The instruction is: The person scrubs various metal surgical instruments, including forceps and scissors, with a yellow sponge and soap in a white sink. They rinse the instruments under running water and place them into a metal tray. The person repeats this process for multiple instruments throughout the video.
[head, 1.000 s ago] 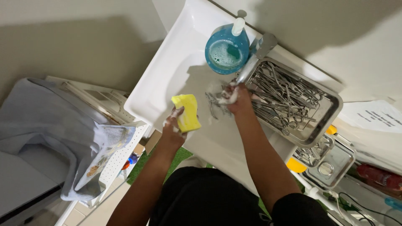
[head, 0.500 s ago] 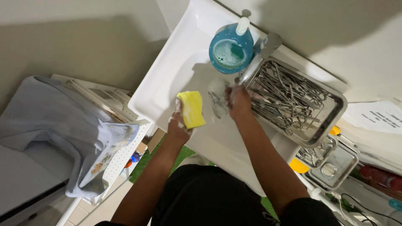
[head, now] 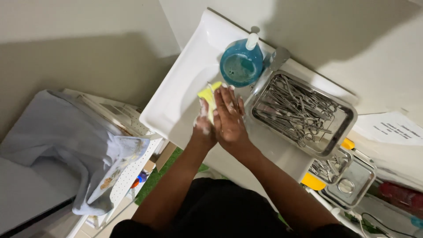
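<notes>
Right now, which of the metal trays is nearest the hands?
The large tray heaped with instruments, right beside the hands by the sink's edge. The two smaller trays sit farther off, beyond its far corner.

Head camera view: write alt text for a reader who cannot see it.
Two soapy hands, left hand and right hand, press a yellow sponge between them over a white sink. Beside it sit a blue soap bottle and a steel tray of surgical instruments.

Light is moderate and warm, falling from above and behind the camera. Broad soft shadows lie on the walls left and right of the white sink [head: 176,105]. Beside the sink, the metal tray [head: 348,121] glints mildly. Focus is fair; straight edges bend toward the frame's borders.
</notes>
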